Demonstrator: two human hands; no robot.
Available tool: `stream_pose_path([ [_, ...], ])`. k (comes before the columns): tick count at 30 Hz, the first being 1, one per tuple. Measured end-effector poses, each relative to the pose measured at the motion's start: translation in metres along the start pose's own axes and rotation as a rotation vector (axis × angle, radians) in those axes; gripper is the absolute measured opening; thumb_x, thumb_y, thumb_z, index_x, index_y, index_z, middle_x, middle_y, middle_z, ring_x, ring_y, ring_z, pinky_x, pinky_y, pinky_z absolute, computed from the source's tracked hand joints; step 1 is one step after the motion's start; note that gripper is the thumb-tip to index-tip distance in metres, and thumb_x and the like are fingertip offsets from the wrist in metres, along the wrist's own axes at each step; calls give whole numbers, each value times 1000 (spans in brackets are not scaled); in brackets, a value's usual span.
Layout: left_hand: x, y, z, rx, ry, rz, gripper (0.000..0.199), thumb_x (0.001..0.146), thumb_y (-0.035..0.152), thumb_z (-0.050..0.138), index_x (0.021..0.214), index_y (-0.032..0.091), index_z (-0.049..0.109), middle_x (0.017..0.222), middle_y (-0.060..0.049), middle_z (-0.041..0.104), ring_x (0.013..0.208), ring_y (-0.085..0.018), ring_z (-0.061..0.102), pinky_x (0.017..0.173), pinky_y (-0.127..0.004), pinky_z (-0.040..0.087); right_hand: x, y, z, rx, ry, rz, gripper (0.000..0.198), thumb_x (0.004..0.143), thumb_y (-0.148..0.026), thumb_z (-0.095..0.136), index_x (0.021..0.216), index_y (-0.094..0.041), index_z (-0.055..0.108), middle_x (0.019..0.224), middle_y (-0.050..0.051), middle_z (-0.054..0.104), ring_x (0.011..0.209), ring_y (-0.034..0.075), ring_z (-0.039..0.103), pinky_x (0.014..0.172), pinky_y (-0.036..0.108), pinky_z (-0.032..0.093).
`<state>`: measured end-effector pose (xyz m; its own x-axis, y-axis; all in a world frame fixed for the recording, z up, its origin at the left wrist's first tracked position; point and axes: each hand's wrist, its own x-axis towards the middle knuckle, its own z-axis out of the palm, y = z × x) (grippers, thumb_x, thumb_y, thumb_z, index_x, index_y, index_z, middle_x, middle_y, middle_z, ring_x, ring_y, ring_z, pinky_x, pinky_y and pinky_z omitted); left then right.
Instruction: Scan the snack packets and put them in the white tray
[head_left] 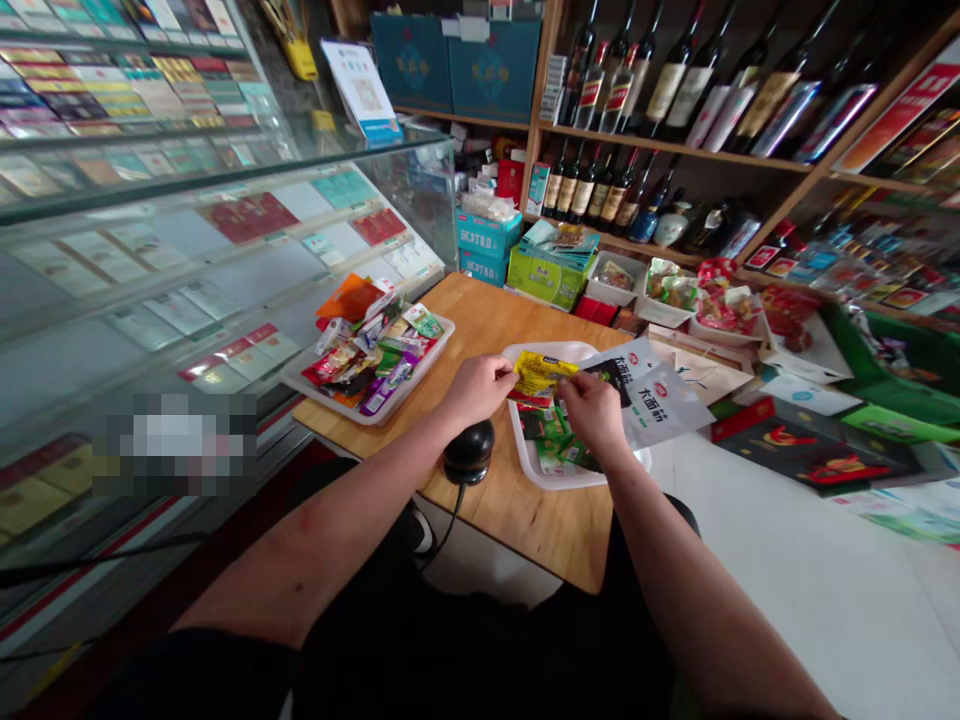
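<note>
Between both hands, over the right-hand white tray (pixel 529 455), is a small yellow snack packet (pixel 544 374). My left hand (pixel 481 388) pinches its left end, with thumb and fingers closed. At the packet's lower right corner, my right hand (pixel 596 412) has its fingers closed on it. Green snack packets (pixel 551 435) lie in the tray below. Large grey-white snack bags (pixel 664 395) with black print lean over the tray's right side, partly behind my right hand. A black round device (pixel 469 452) with a cable stands beside my left wrist.
A second white tray (pixel 367 412) heaped with mixed snack packets (pixel 375 345) sits at the left of the wooden table (pixel 480 310). A glass display case (pixel 225 180) runs along the left. Bottles (pixel 675 85) line the back shelves; boxes (pixel 551 270) and snack tubs stand beyond the table.
</note>
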<state>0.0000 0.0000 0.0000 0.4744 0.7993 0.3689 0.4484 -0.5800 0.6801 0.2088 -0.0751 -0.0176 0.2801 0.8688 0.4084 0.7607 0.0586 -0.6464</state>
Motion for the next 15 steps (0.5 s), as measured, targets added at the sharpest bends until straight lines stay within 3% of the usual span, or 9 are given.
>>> stream_pose_path([
  [3,6,4,20,-37,-51,-56,13,92,24,65,96,15,73,95,-7,74,84,-19,68,75,-30,48,-9,19,-5,35,26,90,25,90,-37,57,87,-17,73,83,5,72,74,18,64,69,27,42],
  [5,8,5,31,-57,-47,-88,25,90,24,68,113,14,71,103,-9,74,90,-21,69,80,-32,51,-14,32,-8,75,70,145,28,88,-37,59,102,-18,75,94,5,75,82,19,67,76,28,46],
  [9,1,16,33,-103,16,-105,38,90,27,70,125,14,65,113,-11,72,92,-21,69,87,-35,55,-32,56,-23,73,179,253,39,88,-44,58,112,-18,74,102,8,75,89,22,69,82,32,49],
  [11,-12,26,25,-159,64,-70,32,92,26,66,123,16,65,114,-10,72,94,-19,69,87,-34,56,-47,70,-33,107,229,346,42,88,-48,58,111,-17,75,96,9,75,85,23,70,80,32,50],
  [15,-57,34,8,-121,326,-35,23,96,29,62,118,23,66,111,-6,72,98,-19,69,90,-33,58,-85,103,-53,66,407,543,39,84,-49,63,108,-22,77,95,7,76,89,25,70,82,33,50],
])
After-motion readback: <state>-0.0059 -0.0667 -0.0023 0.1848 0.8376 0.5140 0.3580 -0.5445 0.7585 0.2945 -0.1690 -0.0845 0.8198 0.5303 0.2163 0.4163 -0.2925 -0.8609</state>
